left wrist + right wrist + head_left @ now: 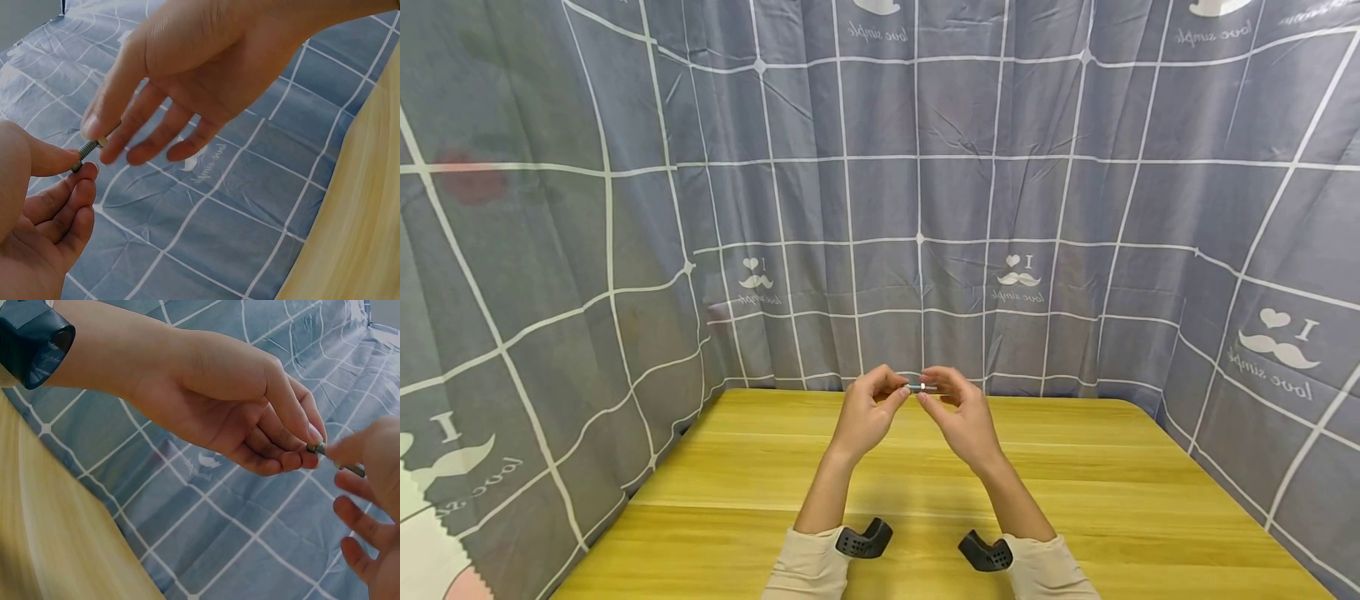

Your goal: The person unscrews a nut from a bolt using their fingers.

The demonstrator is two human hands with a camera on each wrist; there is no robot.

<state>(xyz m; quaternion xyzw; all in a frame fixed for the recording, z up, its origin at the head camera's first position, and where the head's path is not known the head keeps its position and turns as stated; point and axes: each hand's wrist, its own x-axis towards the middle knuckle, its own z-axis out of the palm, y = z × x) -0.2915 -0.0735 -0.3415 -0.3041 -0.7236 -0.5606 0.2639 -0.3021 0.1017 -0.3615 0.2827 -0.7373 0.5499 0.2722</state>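
Between my two hands a small metal bolt (87, 150) is held up in the air, lying roughly level in the head view. My left hand (867, 414) pinches its head end between thumb and index finger, the other fingers bent in behind. A pale nut (922, 386) sits around the threaded shank, towards the free end. My right hand (964, 419) is at that nut: in the left wrist view its thumb (95, 127) touches the nut, while its other fingers reach out fairly straight and spread. The bolt's tip (357, 469) sticks out past the nut.
A yellow wood-grain table (760, 500) spreads beneath my hands. Grey-blue curtains (880, 200) with white grid lines stand behind it and along both sides. Black wrist devices (865, 539) are worn at both light sleeves. Patterned cloth (433, 542) shows at the lower left.
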